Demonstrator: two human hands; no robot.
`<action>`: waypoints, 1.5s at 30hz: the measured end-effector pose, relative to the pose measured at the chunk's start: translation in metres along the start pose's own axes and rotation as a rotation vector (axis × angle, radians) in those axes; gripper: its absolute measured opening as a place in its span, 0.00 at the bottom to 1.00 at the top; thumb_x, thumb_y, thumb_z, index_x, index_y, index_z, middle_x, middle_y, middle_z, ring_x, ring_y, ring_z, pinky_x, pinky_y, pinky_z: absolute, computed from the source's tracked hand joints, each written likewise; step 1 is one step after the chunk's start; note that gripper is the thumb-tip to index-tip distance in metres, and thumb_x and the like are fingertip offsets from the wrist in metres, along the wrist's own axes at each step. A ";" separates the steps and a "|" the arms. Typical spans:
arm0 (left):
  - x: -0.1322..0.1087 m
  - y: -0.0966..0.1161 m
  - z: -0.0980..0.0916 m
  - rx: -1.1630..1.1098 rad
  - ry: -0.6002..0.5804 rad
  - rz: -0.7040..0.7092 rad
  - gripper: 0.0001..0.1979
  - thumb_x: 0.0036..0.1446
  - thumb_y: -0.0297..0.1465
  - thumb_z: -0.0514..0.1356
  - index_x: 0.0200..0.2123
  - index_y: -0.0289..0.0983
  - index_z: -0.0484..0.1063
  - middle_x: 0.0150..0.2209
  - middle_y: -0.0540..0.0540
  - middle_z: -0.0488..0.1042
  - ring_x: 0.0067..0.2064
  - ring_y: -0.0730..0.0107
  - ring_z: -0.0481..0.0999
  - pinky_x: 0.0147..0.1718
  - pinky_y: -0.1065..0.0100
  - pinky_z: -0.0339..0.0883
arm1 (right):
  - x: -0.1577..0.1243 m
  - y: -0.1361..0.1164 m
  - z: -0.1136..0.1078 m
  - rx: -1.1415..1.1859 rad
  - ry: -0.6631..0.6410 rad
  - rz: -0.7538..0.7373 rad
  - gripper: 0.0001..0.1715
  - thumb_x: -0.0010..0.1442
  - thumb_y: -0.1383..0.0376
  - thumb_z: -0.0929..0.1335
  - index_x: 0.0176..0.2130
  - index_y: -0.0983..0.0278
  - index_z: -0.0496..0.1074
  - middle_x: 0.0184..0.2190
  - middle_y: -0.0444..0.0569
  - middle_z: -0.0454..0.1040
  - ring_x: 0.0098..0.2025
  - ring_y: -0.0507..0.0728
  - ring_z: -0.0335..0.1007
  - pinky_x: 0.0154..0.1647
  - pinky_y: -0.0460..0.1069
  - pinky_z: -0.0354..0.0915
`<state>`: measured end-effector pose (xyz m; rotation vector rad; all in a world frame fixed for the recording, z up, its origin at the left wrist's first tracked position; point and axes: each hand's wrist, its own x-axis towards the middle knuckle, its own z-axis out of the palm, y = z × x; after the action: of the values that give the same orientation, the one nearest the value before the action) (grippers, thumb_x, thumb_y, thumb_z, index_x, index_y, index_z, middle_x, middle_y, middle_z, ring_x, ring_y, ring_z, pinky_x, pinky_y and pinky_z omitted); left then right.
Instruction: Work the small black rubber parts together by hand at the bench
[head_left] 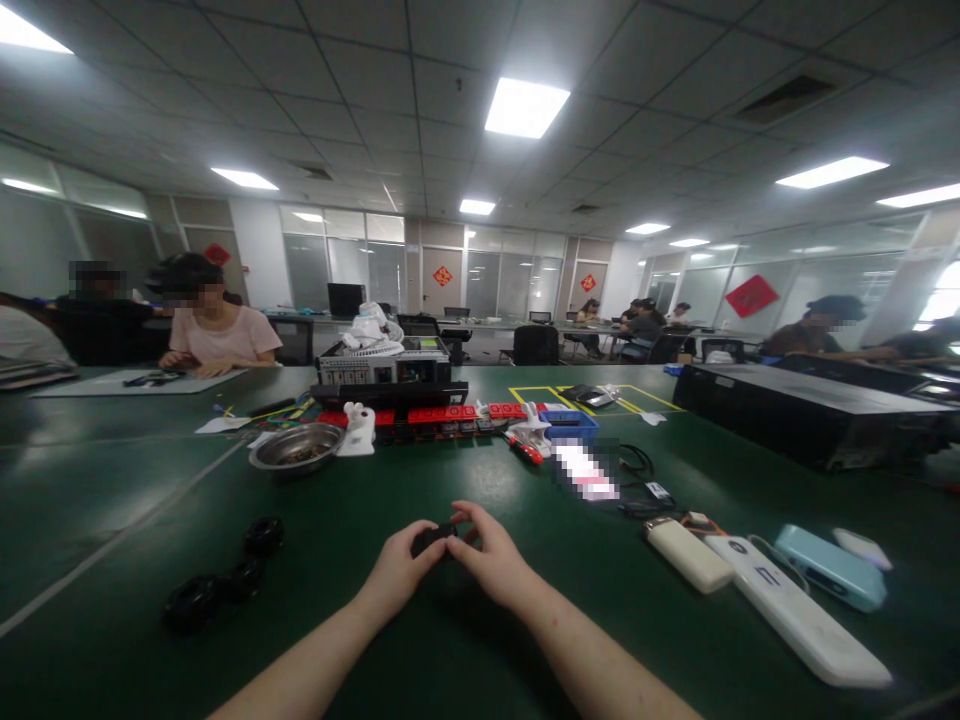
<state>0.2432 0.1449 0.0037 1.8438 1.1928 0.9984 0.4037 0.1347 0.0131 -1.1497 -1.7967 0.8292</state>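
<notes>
While the left hand [399,562] pinches a small black part [429,541] over the green bench [337,530], the right hand [493,562] is at its right end (whether that grip pinches too, I cannot tell); round black pieces [193,603] lie leftward.

Small black part [427,541] between the fingers [475,517]

A metal bowl [289,467] of small pieces [306,454] stands left of a blue bin [576,432]. A cream case [688,556], a white case [801,612] and a light-blue case [829,567] lie near a black box [765,422]. 4 red signs [752,296] hang beyond.
</notes>
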 end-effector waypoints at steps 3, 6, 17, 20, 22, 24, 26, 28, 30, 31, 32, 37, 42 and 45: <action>-0.002 0.006 -0.002 0.044 0.018 0.009 0.18 0.46 0.43 0.54 0.33 0.35 0.67 0.30 0.45 0.71 0.33 0.63 0.70 0.31 0.67 0.61 | 0.006 0.010 0.001 0.002 0.099 0.103 0.16 0.55 0.57 0.60 0.39 0.64 0.65 0.33 0.47 0.67 0.31 0.51 0.64 0.31 0.46 0.62; -0.005 0.009 -0.001 0.069 0.010 0.017 0.17 0.45 0.41 0.55 0.35 0.35 0.66 0.32 0.46 0.71 0.33 0.63 0.70 0.32 0.67 0.61 | 0.009 0.017 0.003 0.070 0.054 0.266 0.22 0.56 0.52 0.55 0.32 0.66 0.65 0.21 0.44 0.66 0.18 0.48 0.60 0.17 0.43 0.58; -0.001 -0.002 0.002 -0.014 -0.027 0.006 0.21 0.45 0.44 0.55 0.36 0.34 0.67 0.33 0.43 0.72 0.35 0.62 0.71 0.33 0.67 0.63 | 0.003 0.002 0.001 0.127 -0.074 0.161 0.12 0.52 0.62 0.63 0.38 0.64 0.64 0.22 0.42 0.67 0.20 0.48 0.62 0.20 0.43 0.60; 0.001 -0.005 0.002 -0.052 -0.007 -0.073 0.23 0.45 0.46 0.53 0.35 0.32 0.68 0.29 0.44 0.73 0.33 0.61 0.71 0.29 0.67 0.63 | 0.000 -0.005 -0.004 0.061 -0.077 0.006 0.17 0.48 0.68 0.65 0.41 0.62 0.64 0.33 0.45 0.69 0.32 0.51 0.65 0.32 0.46 0.62; 0.002 -0.004 0.002 -0.053 0.010 -0.099 0.23 0.45 0.46 0.53 0.35 0.32 0.68 0.27 0.45 0.73 0.31 0.62 0.71 0.27 0.68 0.63 | -0.002 -0.006 -0.005 0.032 -0.080 -0.036 0.19 0.47 0.69 0.66 0.41 0.62 0.64 0.36 0.46 0.69 0.35 0.52 0.64 0.36 0.47 0.62; 0.002 -0.002 0.001 -0.044 0.023 -0.085 0.22 0.44 0.45 0.54 0.35 0.33 0.68 0.28 0.45 0.73 0.32 0.62 0.71 0.29 0.67 0.63 | -0.002 -0.004 -0.005 0.021 -0.076 -0.038 0.20 0.47 0.68 0.66 0.43 0.62 0.63 0.38 0.47 0.68 0.35 0.52 0.64 0.37 0.47 0.62; 0.001 -0.001 0.001 -0.037 0.030 -0.043 0.21 0.44 0.44 0.54 0.35 0.33 0.68 0.31 0.44 0.72 0.34 0.62 0.71 0.31 0.67 0.63 | 0.000 0.002 -0.002 0.030 -0.062 0.000 0.20 0.49 0.64 0.66 0.44 0.61 0.62 0.38 0.47 0.68 0.33 0.51 0.65 0.34 0.46 0.62; 0.000 0.001 0.000 -0.020 0.028 -0.002 0.19 0.44 0.43 0.55 0.36 0.34 0.67 0.33 0.44 0.72 0.35 0.62 0.70 0.33 0.66 0.63 | 0.003 0.009 0.001 0.069 -0.056 0.109 0.18 0.52 0.58 0.62 0.43 0.62 0.62 0.35 0.47 0.68 0.27 0.49 0.64 0.26 0.45 0.63; -0.002 0.004 0.001 0.010 0.018 0.022 0.19 0.43 0.40 0.57 0.37 0.35 0.67 0.33 0.45 0.72 0.35 0.62 0.70 0.34 0.66 0.62 | 0.006 0.017 0.003 0.120 -0.068 0.254 0.19 0.55 0.53 0.57 0.39 0.64 0.63 0.28 0.46 0.67 0.19 0.47 0.61 0.16 0.43 0.60; -0.003 0.005 0.001 0.025 0.008 0.033 0.18 0.43 0.39 0.57 0.37 0.35 0.67 0.34 0.45 0.72 0.35 0.62 0.70 0.34 0.66 0.62 | 0.008 0.020 0.005 0.140 -0.082 0.316 0.21 0.56 0.52 0.55 0.37 0.65 0.63 0.24 0.45 0.66 0.16 0.47 0.59 0.13 0.42 0.58; -0.004 0.006 0.001 0.037 -0.003 0.045 0.18 0.42 0.38 0.58 0.38 0.36 0.67 0.34 0.45 0.72 0.35 0.62 0.70 0.34 0.67 0.62 | 0.009 0.023 0.005 0.153 -0.099 0.360 0.22 0.56 0.51 0.54 0.35 0.66 0.63 0.21 0.44 0.65 0.14 0.47 0.58 0.11 0.42 0.57; -0.007 0.010 0.001 0.077 -0.043 0.079 0.18 0.42 0.36 0.59 0.38 0.37 0.66 0.35 0.46 0.72 0.36 0.63 0.70 0.35 0.68 0.61 | 0.012 0.024 0.006 0.213 -0.149 0.377 0.20 0.55 0.53 0.56 0.29 0.67 0.62 0.15 0.41 0.63 0.11 0.47 0.57 0.10 0.43 0.57; -0.006 0.007 0.001 0.079 -0.055 0.062 0.18 0.43 0.37 0.58 0.39 0.37 0.66 0.35 0.45 0.72 0.37 0.63 0.70 0.35 0.68 0.61 | 0.011 0.015 0.003 0.240 -0.142 0.325 0.15 0.54 0.57 0.58 0.27 0.67 0.61 0.14 0.39 0.61 0.12 0.46 0.56 0.12 0.42 0.57; -0.004 0.003 0.001 0.077 -0.050 0.045 0.19 0.43 0.38 0.58 0.39 0.36 0.66 0.35 0.45 0.72 0.37 0.62 0.70 0.35 0.68 0.61 | 0.009 0.011 0.001 0.251 -0.134 0.262 0.12 0.53 0.60 0.61 0.31 0.67 0.63 0.16 0.38 0.60 0.14 0.45 0.56 0.15 0.41 0.57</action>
<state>0.2441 0.1402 0.0053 1.9517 1.1795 0.9372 0.4052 0.1471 0.0058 -1.2000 -1.6101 1.2736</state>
